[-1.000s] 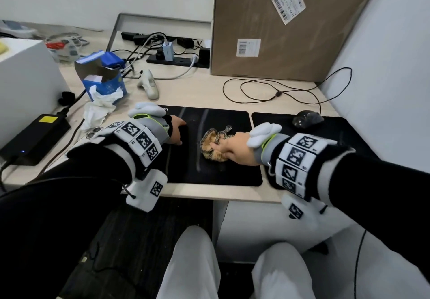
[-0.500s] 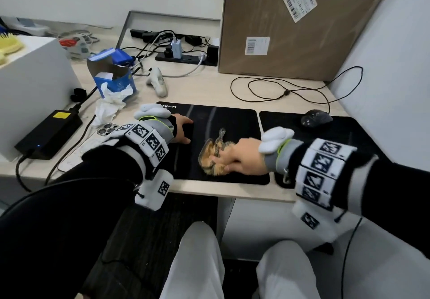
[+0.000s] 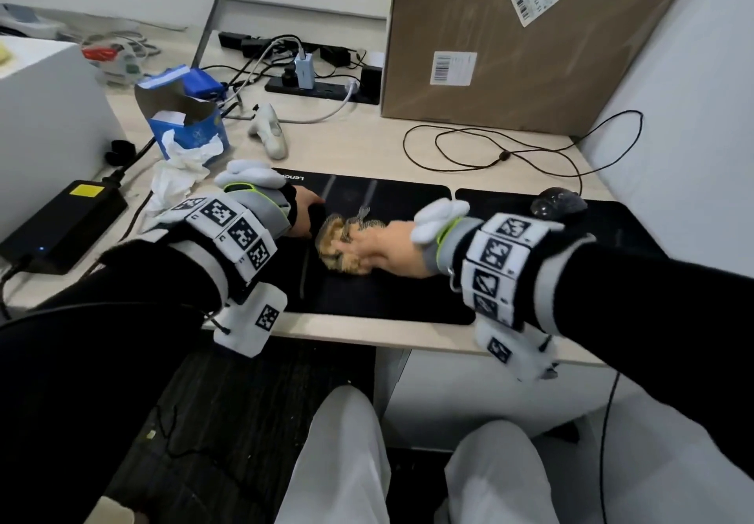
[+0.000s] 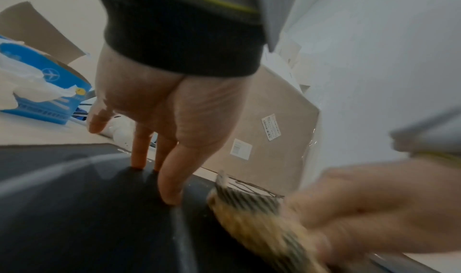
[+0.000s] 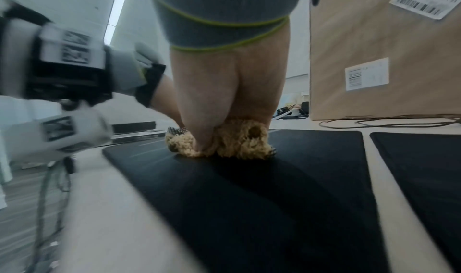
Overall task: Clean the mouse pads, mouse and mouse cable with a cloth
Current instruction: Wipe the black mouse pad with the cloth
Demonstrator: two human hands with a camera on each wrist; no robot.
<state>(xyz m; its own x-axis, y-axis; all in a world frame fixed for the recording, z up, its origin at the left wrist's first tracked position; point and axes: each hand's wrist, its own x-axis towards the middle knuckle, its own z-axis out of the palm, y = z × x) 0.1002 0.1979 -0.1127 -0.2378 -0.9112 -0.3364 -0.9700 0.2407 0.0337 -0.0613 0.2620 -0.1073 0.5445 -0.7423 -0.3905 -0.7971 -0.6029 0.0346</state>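
Note:
Two black mouse pads lie side by side on the desk. On the left pad (image 3: 387, 291) my right hand (image 3: 361, 242) grips a bunched tan cloth (image 3: 340, 244) and presses it down; in the right wrist view the thumb digs into the cloth (image 5: 239, 141). My left hand (image 3: 309, 213) rests straight fingertips (image 4: 171, 184) on that pad's left part, right next to the cloth (image 4: 252, 220). The dark mouse (image 3: 557, 204) sits at the far edge of the right pad (image 3: 620, 233). Its thin black cable (image 3: 485, 144) loops over the desk behind.
A big cardboard box (image 3: 522, 33) stands at the back right beside the wall. At the left are a blue tissue box (image 3: 191, 127), crumpled tissues (image 3: 175, 176), a black power brick (image 3: 61, 225) and a white handheld device (image 3: 269, 131). A power strip (image 3: 318, 86) lies behind.
My right hand has slid the cloth leftwards across the left pad, closing up to my left hand. The left hand stays pressed on the pad.

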